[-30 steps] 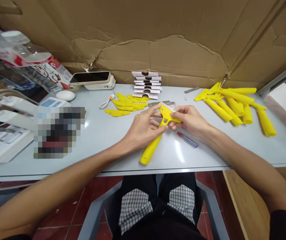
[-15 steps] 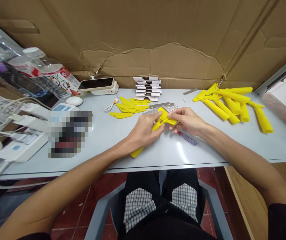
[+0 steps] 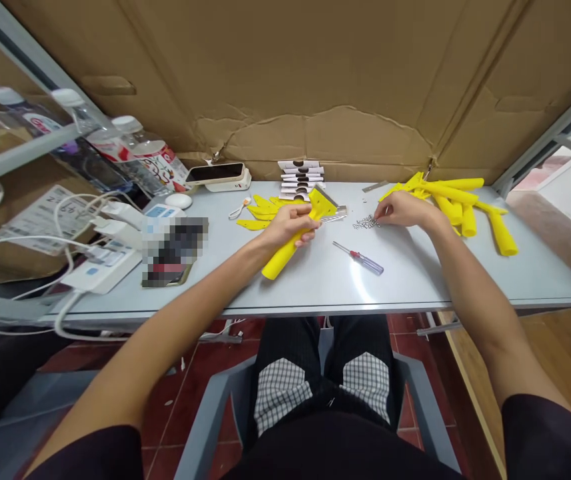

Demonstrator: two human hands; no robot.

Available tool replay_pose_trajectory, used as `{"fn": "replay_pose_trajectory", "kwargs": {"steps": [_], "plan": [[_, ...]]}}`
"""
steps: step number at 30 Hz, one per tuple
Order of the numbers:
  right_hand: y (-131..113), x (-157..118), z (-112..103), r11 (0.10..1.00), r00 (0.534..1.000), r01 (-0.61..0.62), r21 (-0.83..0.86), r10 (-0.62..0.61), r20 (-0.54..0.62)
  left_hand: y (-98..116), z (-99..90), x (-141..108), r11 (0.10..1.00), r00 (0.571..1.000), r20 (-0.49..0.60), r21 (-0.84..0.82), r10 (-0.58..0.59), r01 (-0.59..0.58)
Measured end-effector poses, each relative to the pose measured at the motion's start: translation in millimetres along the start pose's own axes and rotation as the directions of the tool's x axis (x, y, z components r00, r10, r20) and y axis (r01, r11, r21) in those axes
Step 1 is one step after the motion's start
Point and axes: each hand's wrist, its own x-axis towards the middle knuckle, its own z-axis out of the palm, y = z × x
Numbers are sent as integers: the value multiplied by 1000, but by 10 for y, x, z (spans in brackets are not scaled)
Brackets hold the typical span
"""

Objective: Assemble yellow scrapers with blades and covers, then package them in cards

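My left hand (image 3: 292,225) is wrapped round a yellow scraper (image 3: 281,260), its handle pointing down and left. A metal blade (image 3: 326,194) lies along the edge of the scraper's head. At a small pile of silver screws (image 3: 365,223), my right hand (image 3: 401,209) has its fingertips pressed together; whatever is between them is too small to make out. A screwdriver (image 3: 366,263) with a clear purple handle lies between my hands, nearer the table's front edge. Flat yellow plates (image 3: 260,212) are behind my left hand, partly covered by it.
Several yellow scraper handles (image 3: 458,193) are heaped at the right. White paper sleeves (image 3: 301,171) stand at the back by the cardboard (image 3: 365,80). A loose blade (image 3: 376,187) lies behind the screws. Left are a power strip (image 3: 100,273), phones and bottles (image 3: 158,157).
My right hand has left the scraper's head and moved right to the screws. My left hand has turned the scraper and lifted its head. The view has shifted a little.
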Motion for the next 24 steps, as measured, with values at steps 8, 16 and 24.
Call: {"fn": "replay_pose_trajectory", "kwargs": {"steps": [8,16,24], "plan": [[-88,67,108,999,992,21,-45,-26,-125,-153,-100,149,991,995,51,-99,-82,87],[-24,148,241,999,990,7,-40,-12,-138,-206,-166,177,966,978,130,-178,-165,187],[-182,93,218,986,972,63,158,-24,-236,-208,-121,134,938,967,150,-251,-207,239]]}}
